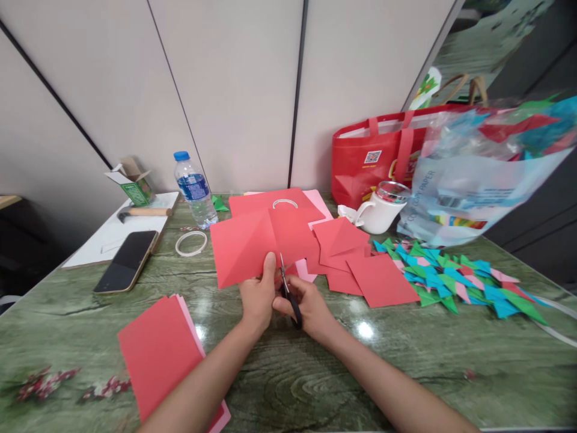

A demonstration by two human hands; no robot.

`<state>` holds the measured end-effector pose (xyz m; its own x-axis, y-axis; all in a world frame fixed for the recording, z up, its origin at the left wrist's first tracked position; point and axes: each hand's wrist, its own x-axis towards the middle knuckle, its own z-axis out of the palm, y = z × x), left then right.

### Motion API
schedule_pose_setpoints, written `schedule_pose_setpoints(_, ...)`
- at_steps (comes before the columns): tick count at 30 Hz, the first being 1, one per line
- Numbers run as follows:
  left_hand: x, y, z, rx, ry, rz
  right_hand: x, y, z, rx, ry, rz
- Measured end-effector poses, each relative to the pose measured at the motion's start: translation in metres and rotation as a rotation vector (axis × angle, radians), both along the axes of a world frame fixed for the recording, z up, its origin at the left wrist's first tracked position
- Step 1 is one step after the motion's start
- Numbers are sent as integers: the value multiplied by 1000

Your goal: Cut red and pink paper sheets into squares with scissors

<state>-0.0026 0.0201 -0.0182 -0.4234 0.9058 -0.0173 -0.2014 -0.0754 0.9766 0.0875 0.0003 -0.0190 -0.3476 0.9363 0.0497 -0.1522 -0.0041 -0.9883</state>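
My left hand (260, 296) grips a creased sheet of red paper (243, 243) by its near edge, thumb on top. In my right hand (311, 304) is a pair of scissors (292, 304) with black handles. Their blades point away from me and meet the near edge of the sheet just right of my left thumb. How far the blades reach into the paper is hard to make out. Several cut red squares (383, 280) lie in a loose pile to the right of my hands. A larger red sheet (252, 202) lies behind the held one.
At left are a phone (127, 262), a hammer (144, 211), a tape roll (191, 243) and a water bottle (196, 193). A red and pink paper stack (162, 355) lies nearer. On the right are a white mug (378, 213), folded coloured pieces (455, 276) and bags (478, 180).
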Motion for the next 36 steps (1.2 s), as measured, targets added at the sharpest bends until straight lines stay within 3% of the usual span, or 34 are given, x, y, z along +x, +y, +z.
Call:
schedule_pose_setpoints(27,0,1,-5,-5,-108,-21,-2,-1,-3,-60,-5,-58)
schedule_pose_setpoints(36,3,-3,1,5,-204,-77,1,1,-6,-19,-25,-41)
